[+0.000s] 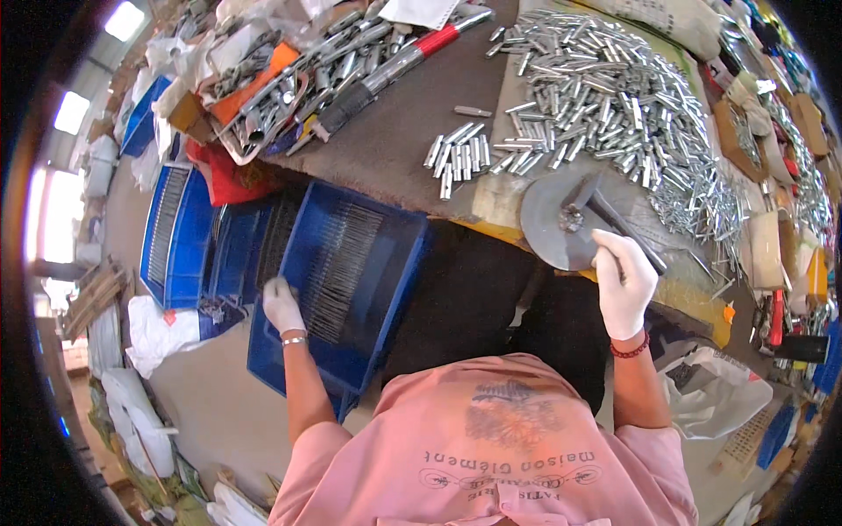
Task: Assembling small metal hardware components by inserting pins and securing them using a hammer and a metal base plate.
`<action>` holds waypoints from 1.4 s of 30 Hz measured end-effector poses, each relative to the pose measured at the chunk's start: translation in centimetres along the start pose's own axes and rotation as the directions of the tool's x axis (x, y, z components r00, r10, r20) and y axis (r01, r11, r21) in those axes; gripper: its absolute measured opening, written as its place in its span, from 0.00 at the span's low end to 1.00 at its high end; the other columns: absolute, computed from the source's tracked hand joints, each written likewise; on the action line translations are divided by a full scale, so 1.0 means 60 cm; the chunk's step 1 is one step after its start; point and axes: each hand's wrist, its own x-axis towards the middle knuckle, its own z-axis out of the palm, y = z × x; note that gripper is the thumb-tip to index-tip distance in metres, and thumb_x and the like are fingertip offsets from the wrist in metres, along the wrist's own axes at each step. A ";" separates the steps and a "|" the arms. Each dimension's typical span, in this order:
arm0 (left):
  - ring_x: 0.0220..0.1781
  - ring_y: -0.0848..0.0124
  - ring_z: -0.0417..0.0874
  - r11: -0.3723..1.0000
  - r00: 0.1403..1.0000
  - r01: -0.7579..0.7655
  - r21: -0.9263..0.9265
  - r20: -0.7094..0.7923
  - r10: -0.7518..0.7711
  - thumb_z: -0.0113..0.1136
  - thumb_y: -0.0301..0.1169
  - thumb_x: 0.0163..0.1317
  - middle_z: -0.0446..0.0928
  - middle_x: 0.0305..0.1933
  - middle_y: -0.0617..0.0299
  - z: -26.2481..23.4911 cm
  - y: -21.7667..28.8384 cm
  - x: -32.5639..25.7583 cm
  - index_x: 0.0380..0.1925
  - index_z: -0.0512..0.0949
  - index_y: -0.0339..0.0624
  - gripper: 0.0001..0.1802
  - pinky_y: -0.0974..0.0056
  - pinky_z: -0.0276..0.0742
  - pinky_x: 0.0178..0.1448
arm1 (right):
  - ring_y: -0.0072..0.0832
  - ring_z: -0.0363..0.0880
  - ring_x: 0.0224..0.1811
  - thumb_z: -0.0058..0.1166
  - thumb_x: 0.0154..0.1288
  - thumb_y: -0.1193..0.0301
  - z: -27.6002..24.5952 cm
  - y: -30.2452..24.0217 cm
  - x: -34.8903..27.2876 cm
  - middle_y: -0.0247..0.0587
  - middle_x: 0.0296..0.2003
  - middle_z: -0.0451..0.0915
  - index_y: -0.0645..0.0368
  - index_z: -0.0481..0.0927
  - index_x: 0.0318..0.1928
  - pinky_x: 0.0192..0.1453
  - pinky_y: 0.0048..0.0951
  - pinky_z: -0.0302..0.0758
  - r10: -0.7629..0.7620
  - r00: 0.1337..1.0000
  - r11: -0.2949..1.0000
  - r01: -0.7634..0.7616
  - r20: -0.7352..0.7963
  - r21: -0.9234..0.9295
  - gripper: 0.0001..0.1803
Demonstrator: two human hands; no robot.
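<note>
My left hand (282, 307), in a white glove, is closed over the left rim of a blue plastic bin (358, 361). Rows of thin dark metal rods (338, 272) lie inside the bin. My right hand (624, 285), also gloved, is at the table edge with fingers curled and pinched together; what they hold, if anything, is hidden. Just beyond it, a hammer (624, 222) with a dark handle lies across a round grey metal plate (541, 215). A few small pieces sit at the plate's middle. Short shiny metal tubes (605, 96) are heaped behind the plate.
A small group of tubes (458, 156) lies apart on the worktable (377, 167). Tools and metal parts (342, 66) are piled at the far left. More blue bins (180, 237) stand left of mine. A white plastic bag (715, 394) is at the right, below the table edge.
</note>
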 end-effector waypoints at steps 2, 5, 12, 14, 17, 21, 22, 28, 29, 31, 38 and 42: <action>0.35 0.77 0.81 0.956 0.971 -0.233 -0.177 0.007 0.238 0.62 0.34 0.77 0.83 0.36 0.65 0.004 0.188 -0.049 0.47 0.85 0.37 0.11 0.70 0.76 0.38 | 0.26 0.84 0.32 0.61 0.69 0.83 -0.003 -0.004 0.001 0.41 0.38 0.89 0.63 0.90 0.48 0.39 0.24 0.78 -0.030 0.999 0.999 0.030 -0.016 0.024 0.10; 0.38 0.79 0.80 0.820 0.805 -0.485 -0.305 0.210 0.554 0.68 0.26 0.71 0.83 0.40 0.67 0.047 0.381 -0.131 0.51 0.85 0.38 0.11 0.71 0.78 0.44 | 0.42 0.90 0.41 0.62 0.67 0.82 -0.011 -0.010 0.004 0.49 0.41 0.89 0.63 0.89 0.48 0.48 0.36 0.84 -0.158 0.986 0.986 0.155 -0.054 -0.055 0.11; 0.35 0.70 0.82 0.670 0.604 -0.741 0.048 0.485 0.633 0.75 0.34 0.63 0.81 0.31 0.61 0.160 0.517 -0.244 0.60 0.80 0.45 0.26 0.60 0.79 0.47 | 0.41 0.87 0.35 0.69 0.65 0.73 -0.058 -0.031 -0.038 0.43 0.35 0.86 0.55 0.89 0.45 0.41 0.37 0.82 -0.058 0.997 0.998 0.057 -0.045 -0.016 0.09; 0.35 0.72 0.79 0.687 0.574 -0.724 -0.065 0.495 0.652 0.73 0.28 0.62 0.78 0.32 0.63 0.184 0.504 -0.225 0.62 0.79 0.42 0.27 0.62 0.78 0.47 | 0.42 0.88 0.39 0.68 0.65 0.69 -0.103 -0.020 -0.051 0.40 0.36 0.87 0.52 0.89 0.39 0.44 0.37 0.85 -0.013 0.986 0.993 -0.007 -0.165 -0.120 0.04; 0.36 0.72 0.78 0.696 0.556 -0.708 -0.120 0.513 0.654 0.70 0.24 0.62 0.77 0.32 0.63 0.199 0.505 -0.219 0.62 0.79 0.39 0.27 0.63 0.78 0.47 | 0.41 0.88 0.40 0.65 0.65 0.69 -0.200 0.023 -0.049 0.39 0.36 0.86 0.50 0.88 0.36 0.44 0.38 0.85 0.035 0.961 0.911 -0.143 -0.274 -0.387 0.02; 0.36 0.69 0.81 0.676 0.559 -0.736 -0.046 0.522 0.644 0.70 0.25 0.61 0.79 0.33 0.61 0.198 0.514 -0.226 0.63 0.78 0.41 0.27 0.60 0.80 0.48 | 0.45 0.87 0.43 0.62 0.66 0.73 -0.266 0.100 -0.012 0.41 0.39 0.85 0.51 0.87 0.41 0.47 0.43 0.84 0.004 0.969 0.719 -0.174 -0.246 -0.672 0.06; 0.37 0.69 0.82 0.654 0.553 -0.756 -0.023 0.512 0.658 0.70 0.25 0.61 0.80 0.34 0.61 0.202 0.514 -0.221 0.62 0.78 0.42 0.27 0.60 0.80 0.48 | 0.46 0.87 0.44 0.60 0.66 0.74 -0.270 0.117 0.005 0.42 0.39 0.84 0.50 0.86 0.42 0.48 0.44 0.84 -0.003 0.983 0.668 -0.136 -0.186 -0.732 0.07; 0.35 0.77 0.80 0.931 0.658 -0.291 -0.222 0.659 0.363 0.64 0.25 0.65 0.78 0.36 0.65 0.165 0.492 -0.180 0.64 0.73 0.38 0.26 0.70 0.79 0.37 | 0.46 0.87 0.48 0.54 0.67 0.77 -0.251 0.138 0.041 0.46 0.42 0.83 0.55 0.81 0.46 0.53 0.46 0.84 0.147 0.985 0.597 -0.015 0.091 -0.802 0.09; 0.36 0.79 0.79 0.935 0.644 -0.180 -0.305 0.682 0.346 0.63 0.26 0.67 0.78 0.38 0.65 0.156 0.484 -0.174 0.65 0.72 0.37 0.26 0.73 0.78 0.35 | 0.46 0.88 0.50 0.55 0.68 0.77 -0.254 0.121 0.043 0.47 0.44 0.84 0.56 0.81 0.47 0.53 0.45 0.85 0.193 0.975 0.597 -0.030 0.107 -0.802 0.09; 0.37 0.78 0.79 0.847 0.546 0.087 -0.524 0.736 0.399 0.59 0.29 0.71 0.78 0.42 0.66 0.136 0.487 -0.191 0.66 0.72 0.35 0.25 0.71 0.77 0.38 | 0.47 0.88 0.49 0.58 0.66 0.76 -0.256 0.089 0.031 0.48 0.43 0.84 0.56 0.81 0.47 0.53 0.46 0.85 0.153 0.988 0.638 -0.091 0.010 -0.765 0.10; 0.42 0.72 0.88 0.885 0.293 0.047 -0.463 0.854 0.431 0.61 0.19 0.69 0.86 0.43 0.59 0.144 0.539 -0.324 0.51 0.81 0.32 0.12 0.67 0.86 0.42 | 0.25 0.88 0.36 0.62 0.65 0.77 -0.122 -0.052 0.048 0.40 0.36 0.87 0.61 0.83 0.42 0.45 0.29 0.84 0.205 0.965 0.950 -0.236 0.165 0.204 0.06; 0.45 0.64 0.88 0.521 0.154 -0.642 -0.562 0.572 0.806 0.68 0.22 0.64 0.87 0.42 0.55 0.201 0.535 -0.347 0.43 0.87 0.39 0.08 0.61 0.82 0.53 | 0.38 0.89 0.39 0.62 0.64 0.74 -0.044 -0.023 0.053 0.45 0.35 0.86 0.59 0.85 0.39 0.46 0.35 0.84 -0.024 0.974 1.000 0.020 0.224 0.019 0.04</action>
